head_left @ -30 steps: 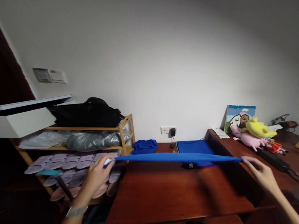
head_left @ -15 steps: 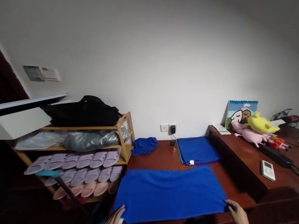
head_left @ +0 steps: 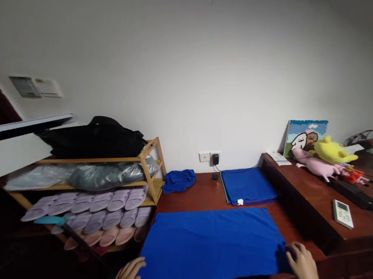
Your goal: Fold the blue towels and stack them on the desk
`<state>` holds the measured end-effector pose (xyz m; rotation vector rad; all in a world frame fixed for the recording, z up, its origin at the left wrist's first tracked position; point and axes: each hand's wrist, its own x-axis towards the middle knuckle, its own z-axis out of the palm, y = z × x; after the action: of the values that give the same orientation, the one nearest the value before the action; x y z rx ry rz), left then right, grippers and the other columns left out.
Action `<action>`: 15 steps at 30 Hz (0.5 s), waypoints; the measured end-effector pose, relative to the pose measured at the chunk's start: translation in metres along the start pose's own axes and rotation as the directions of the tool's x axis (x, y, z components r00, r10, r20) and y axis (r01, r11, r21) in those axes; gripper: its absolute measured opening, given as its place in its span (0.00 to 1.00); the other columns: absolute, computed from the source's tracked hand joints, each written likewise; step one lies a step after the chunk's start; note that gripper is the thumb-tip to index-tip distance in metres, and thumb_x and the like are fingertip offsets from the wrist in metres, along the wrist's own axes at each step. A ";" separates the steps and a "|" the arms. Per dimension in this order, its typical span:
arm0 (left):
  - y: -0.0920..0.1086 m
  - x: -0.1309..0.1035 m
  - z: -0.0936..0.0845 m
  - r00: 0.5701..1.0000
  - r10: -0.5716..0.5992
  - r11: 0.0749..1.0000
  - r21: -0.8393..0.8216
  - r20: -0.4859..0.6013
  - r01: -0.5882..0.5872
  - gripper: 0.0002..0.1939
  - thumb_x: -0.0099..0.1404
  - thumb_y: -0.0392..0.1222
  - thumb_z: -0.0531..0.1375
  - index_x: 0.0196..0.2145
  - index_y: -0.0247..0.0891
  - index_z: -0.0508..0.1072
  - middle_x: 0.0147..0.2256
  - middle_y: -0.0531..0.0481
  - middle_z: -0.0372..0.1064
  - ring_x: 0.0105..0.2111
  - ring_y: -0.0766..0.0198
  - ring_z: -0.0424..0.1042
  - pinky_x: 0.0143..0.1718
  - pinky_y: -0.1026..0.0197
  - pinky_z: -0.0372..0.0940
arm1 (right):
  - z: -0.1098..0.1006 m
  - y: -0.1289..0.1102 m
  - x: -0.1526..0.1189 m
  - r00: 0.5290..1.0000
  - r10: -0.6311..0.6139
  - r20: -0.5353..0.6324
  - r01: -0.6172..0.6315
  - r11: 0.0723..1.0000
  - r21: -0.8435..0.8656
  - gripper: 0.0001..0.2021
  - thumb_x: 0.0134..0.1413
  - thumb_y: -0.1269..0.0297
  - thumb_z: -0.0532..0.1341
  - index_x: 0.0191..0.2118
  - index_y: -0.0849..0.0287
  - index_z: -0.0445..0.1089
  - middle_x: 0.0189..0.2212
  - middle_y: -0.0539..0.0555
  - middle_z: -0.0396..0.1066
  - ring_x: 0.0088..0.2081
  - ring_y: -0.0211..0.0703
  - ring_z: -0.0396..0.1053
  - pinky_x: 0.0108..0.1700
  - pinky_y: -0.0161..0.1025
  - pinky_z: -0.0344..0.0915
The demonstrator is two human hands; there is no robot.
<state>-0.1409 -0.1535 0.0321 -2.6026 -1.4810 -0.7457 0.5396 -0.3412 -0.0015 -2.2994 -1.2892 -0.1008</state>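
Observation:
A blue cloth lies spread nearly flat on the reddish-brown wooden table, its front edge close to me. At its front left edge is my left hand, fingers slightly bent and apart, with nothing visible in them. My right hand hovers by the right edge, thumb and fingers apart, casting a shadow on the cloth. Behind the spread cloth sits a stack of folded cloths, blue on top with a white tag. A crumpled blue cloth rests at the back left of the table.
On the left stands a wooden rack with slippers, plastic-wrapped items and a black bag. A raised wooden surface on the right holds plush toys, a remote control and a black adapter. A charger is plugged into the wall.
My right hand has released the cloth's right corner and its fingers have spread. My left hand has shifted left and down. The cloth lies smoother, its front left corner nearer to me.

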 end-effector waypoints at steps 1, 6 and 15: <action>0.002 0.018 0.004 1.000 -0.029 1.000 -0.004 0.000 0.029 0.21 0.67 0.39 0.49 0.48 0.49 0.80 0.52 0.50 0.79 0.53 0.56 0.77 0.54 0.53 0.74 | 0.004 -0.015 0.010 0.999 -0.048 0.006 0.048 0.999 -0.005 0.28 0.58 0.48 0.47 0.45 0.55 0.80 0.51 0.64 0.74 0.49 0.62 0.74 0.53 0.55 0.71; 0.018 0.115 0.040 0.997 -0.060 0.998 0.040 0.048 0.058 0.23 0.71 0.45 0.49 0.55 0.41 0.77 0.60 0.45 0.72 0.60 0.52 0.71 0.62 0.48 0.67 | 0.039 -0.096 0.074 0.961 -0.213 0.177 0.214 0.977 0.014 0.30 0.66 0.53 0.44 0.63 0.59 0.70 0.64 0.61 0.66 0.63 0.54 0.65 0.66 0.49 0.60; -0.003 0.151 0.094 0.959 -0.162 0.973 0.200 0.232 0.116 0.28 0.74 0.53 0.49 0.69 0.47 0.60 0.71 0.46 0.52 0.71 0.49 0.52 0.70 0.41 0.52 | 0.092 -0.101 0.115 0.926 -0.082 0.369 0.167 0.965 -0.203 0.30 0.69 0.47 0.43 0.73 0.44 0.49 0.74 0.48 0.46 0.74 0.53 0.42 0.73 0.56 0.41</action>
<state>-0.0442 -0.0057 0.0136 -2.5434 -1.7215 -0.2809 0.5045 -0.1665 -0.0088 -2.5120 -1.6867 0.1408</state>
